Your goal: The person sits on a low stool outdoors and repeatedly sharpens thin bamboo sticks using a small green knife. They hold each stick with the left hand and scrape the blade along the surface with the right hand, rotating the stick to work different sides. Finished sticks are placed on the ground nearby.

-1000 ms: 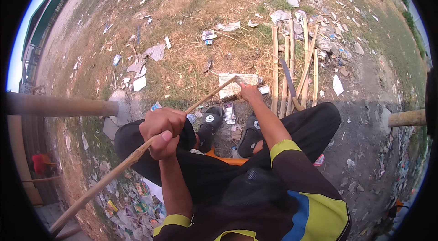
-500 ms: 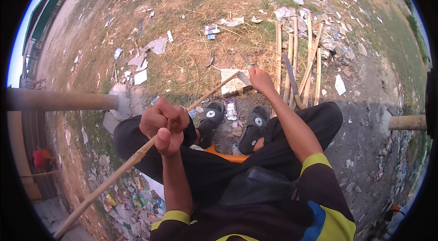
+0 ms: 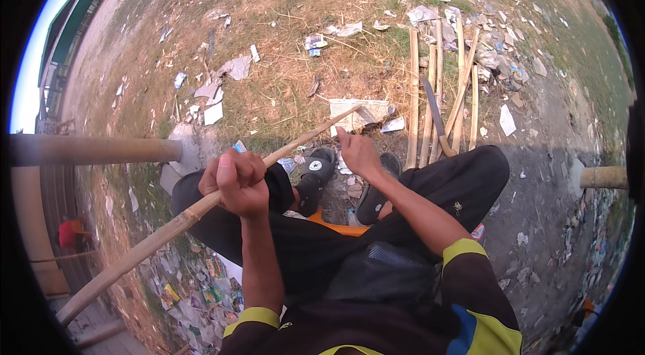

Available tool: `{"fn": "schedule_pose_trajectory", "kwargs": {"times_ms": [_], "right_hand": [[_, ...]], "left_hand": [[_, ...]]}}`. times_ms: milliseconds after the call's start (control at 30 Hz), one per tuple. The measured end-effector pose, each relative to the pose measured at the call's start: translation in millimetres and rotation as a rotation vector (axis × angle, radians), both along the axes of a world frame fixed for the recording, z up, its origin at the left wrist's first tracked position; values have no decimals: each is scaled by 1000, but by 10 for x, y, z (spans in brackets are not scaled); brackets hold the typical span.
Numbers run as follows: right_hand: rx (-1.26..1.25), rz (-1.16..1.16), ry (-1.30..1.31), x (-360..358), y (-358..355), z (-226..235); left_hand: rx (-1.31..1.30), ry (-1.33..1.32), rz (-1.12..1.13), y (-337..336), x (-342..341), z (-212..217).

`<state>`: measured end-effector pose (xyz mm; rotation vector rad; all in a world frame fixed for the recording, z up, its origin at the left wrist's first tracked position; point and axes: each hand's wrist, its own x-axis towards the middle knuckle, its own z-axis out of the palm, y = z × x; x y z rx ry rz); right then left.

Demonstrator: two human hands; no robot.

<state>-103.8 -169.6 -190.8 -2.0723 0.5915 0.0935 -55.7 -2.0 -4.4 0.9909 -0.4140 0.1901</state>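
Note:
A long bamboo stick [image 3: 148,247] slants from the lower left up to its thin tip in the middle of the head view. My left hand [image 3: 236,182] is wrapped round it, thumb uppermost. Just below the tip end, my right hand [image 3: 361,155] is closed beside the stick; whatever is in its fingers is hidden. Beyond the tip lies a pale, flat block [image 3: 359,113] on the ground. To its right, several split bamboo strips [image 3: 412,100] lie side by side, and a long curved blade with a wooden handle [image 3: 435,115] rests across them.
Thick bamboo posts [image 3: 94,150] [image 3: 603,178] stand at left and right. My sandalled feet [image 3: 316,167] are in front of an orange seat edge [image 3: 339,227]. Paper and plastic litter [image 3: 201,294] covers the ground. A person in red [image 3: 70,234] is at the far left.
My right hand has come nearer, down and left toward the stick; a small green-ended thing seen at its fingers is now out of sight. My left hand has turned slightly round the stick.

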Motion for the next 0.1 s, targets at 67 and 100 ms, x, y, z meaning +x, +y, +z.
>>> {"fn": "schedule_pose_trajectory", "kwargs": {"times_ms": [67,100], "right_hand": [[-30,-6,48,57,-104,-81],[-28,4,54,55,-121,-38]], "left_hand": [[62,-59,-19,-40,3,10],[96,-88,-26,-46,-17,10]]}}
